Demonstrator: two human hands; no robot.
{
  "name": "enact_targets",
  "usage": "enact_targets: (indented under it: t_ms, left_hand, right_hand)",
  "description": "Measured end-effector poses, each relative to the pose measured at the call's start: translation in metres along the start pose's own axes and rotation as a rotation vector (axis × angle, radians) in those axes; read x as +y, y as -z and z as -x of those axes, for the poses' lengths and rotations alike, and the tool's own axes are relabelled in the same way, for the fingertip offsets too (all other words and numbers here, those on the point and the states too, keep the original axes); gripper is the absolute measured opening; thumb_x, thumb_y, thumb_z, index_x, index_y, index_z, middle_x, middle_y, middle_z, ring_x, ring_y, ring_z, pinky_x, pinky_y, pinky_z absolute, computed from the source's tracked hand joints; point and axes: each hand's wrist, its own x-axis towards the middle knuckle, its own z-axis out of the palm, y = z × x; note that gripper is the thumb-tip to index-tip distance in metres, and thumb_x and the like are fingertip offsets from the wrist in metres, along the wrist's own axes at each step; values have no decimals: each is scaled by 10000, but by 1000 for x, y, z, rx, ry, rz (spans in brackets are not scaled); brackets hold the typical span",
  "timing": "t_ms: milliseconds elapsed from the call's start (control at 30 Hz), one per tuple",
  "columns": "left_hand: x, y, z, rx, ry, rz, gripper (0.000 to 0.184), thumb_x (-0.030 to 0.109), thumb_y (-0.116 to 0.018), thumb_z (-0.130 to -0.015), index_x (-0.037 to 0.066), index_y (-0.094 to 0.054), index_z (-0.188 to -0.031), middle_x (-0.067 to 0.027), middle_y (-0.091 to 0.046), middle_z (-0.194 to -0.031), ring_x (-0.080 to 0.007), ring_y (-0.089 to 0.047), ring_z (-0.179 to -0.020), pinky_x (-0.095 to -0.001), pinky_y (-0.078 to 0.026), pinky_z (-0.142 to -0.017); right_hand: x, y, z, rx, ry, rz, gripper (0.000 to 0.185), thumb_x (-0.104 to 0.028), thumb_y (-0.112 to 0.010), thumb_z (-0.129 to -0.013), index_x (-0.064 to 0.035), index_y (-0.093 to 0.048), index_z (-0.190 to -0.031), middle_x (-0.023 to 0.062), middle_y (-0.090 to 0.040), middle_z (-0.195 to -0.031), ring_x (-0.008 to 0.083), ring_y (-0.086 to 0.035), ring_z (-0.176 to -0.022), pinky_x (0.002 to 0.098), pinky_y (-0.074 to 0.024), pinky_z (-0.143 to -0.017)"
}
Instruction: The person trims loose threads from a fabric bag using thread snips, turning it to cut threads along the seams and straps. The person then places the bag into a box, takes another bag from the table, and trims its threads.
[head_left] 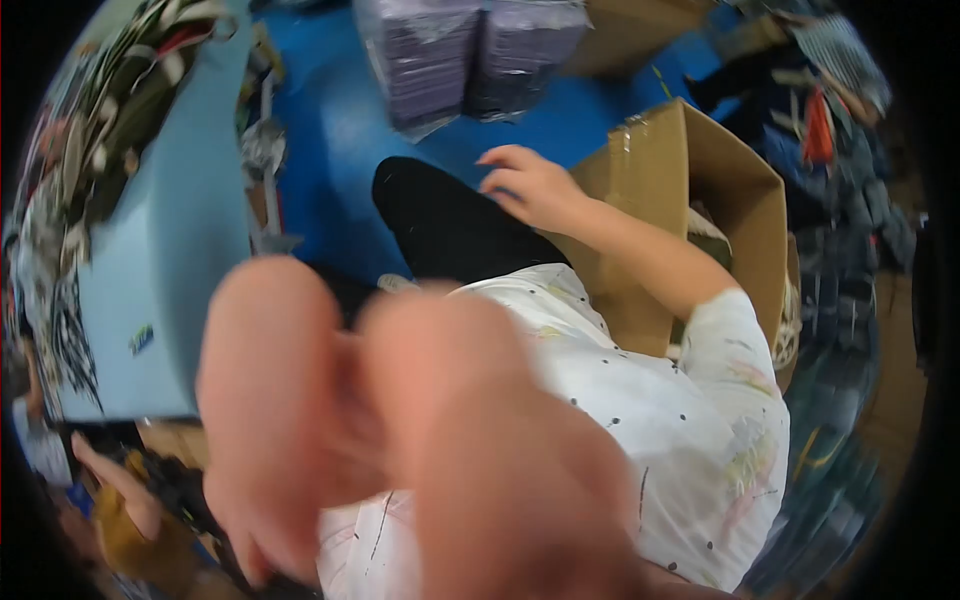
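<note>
Fingers: left hand's (460,430) blurred, close to the camera, can't tell whether gripping; right hand's (540,195) loosely spread.
Table (190,290): pale blue, cloth pieces (120,130) heaped on it.
In the way: left hand, covering part of the white shirt (640,400).
Purple stacks (425,65): film-wrapped, on blue floor (320,120).
Black trouser leg (450,220): partly behind right hand.
Carton (640,300): open, just beside right hand, forearm (660,250) crossing before it.
Dark piles (840,300): far right.

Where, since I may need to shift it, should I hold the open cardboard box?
Take the cardboard box by its rim, probably from the open side: the far edge stands bare and thin there, so it should be easy to pinch.
</note>
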Motion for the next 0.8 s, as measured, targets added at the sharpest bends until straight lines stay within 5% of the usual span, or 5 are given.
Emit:
enact_targets:
  t_ms: [267,333,533,700,800]
  left_hand:
    - [120,174,102,649,296,-792,159,178,-520,-937,37,-508,-1008,-142,-545,-1062,-361,-528,-1137,-489,-330,-1080]
    - [150,200,154,889,448,-1223,131,150,-515,-951,27,-536,-992,-123,-580,-1025,-313,-561,-1075,-445,-405,-1008]
    - [210,219,292,416,1168,-2857,237,153,-680,-771,34,-622,-967,-161,-605,-1045,-335,-571,-984,-416,-449,-864]
    - [212,223,299,285,849,-2753,161,129,-679,-738,73,-675,-888,-120,-676,-861,-313,-648,-796,-426,-505,-727]
    - [194,209,272,332,758,-2725,156,137,-619,-736,57,-697,-846,-154,-682,-859,-329,-652,-805,-427,-512,-746]
  right_hand:
    - [20,-130,-57,-574,-154,223,455,-327,-632,-797,-185,-613,-1229,98,-496,-1349,294,-465,-1241,445,-430,-963]
    - [15,-153,-43,-536,-224,99,530,-389,-538,-882,-248,-471,-1388,95,-287,-1519,297,-248,-1392,489,-247,-1094]
    - [5,-158,-51,-618,-215,122,521,-366,-510,-913,-245,-439,-1415,93,-237,-1548,299,-191,-1423,485,-212,-1111]
    - [-6,-172,-58,-546,-180,198,431,-336,-562,-852,-218,-597,-1265,114,-365,-1467,341,-264,-1373,493,-308,-1036]
    - [8,-193,-46,-75,60,163,427,-320,-630,-762,-174,-656,-1163,151,-486,-1352,378,-423,-1256,502,-383,-982]
